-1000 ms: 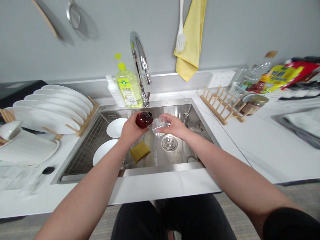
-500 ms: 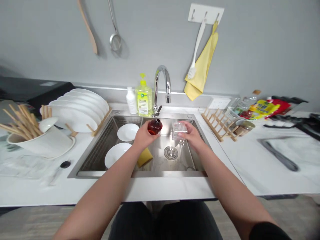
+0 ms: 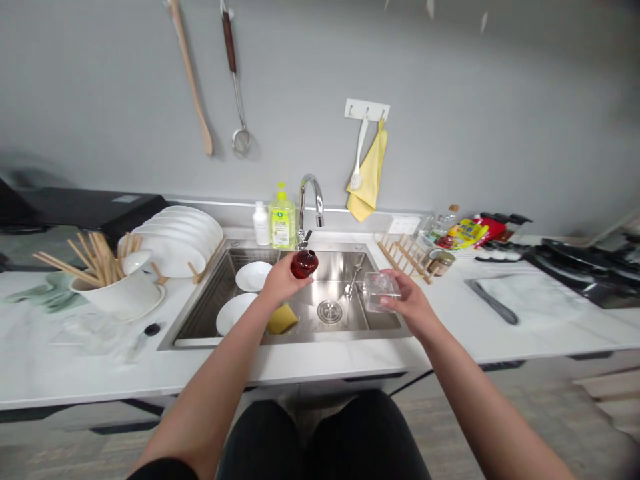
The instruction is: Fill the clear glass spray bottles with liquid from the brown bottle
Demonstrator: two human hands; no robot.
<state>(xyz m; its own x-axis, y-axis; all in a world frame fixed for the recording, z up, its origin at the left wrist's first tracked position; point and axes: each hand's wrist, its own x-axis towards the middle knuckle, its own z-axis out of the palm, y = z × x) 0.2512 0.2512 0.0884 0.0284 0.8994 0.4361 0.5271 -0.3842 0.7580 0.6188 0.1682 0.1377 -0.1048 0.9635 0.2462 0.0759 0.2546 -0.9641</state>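
My left hand (image 3: 279,280) is closed around a small dark red bottle (image 3: 304,265) with a narrow neck, held above the middle of the steel sink (image 3: 320,335). My right hand (image 3: 413,303) grips a clear square box (image 3: 379,292) by its right side, over the sink's right edge. Below and between the hands lies the drain (image 3: 330,311). A white bowl (image 3: 253,276) and a white dish (image 3: 233,313) rest in the sink's left part. Partly behind my left forearm is a yellow sponge or cloth (image 3: 283,320).
A tap (image 3: 311,183) rises behind the sink, beside a green detergent bottle (image 3: 283,223) and a white bottle (image 3: 261,225). Plates (image 3: 173,243) and a chopstick pot (image 3: 113,297) stand left. On the right are a wooden rack (image 3: 404,259) and a folded cloth (image 3: 530,297).
The clear box has moved right in my right hand, away from the bottle, towards the sink's right edge. My left hand keeps the bottle over the sink. The camera view has shifted too.
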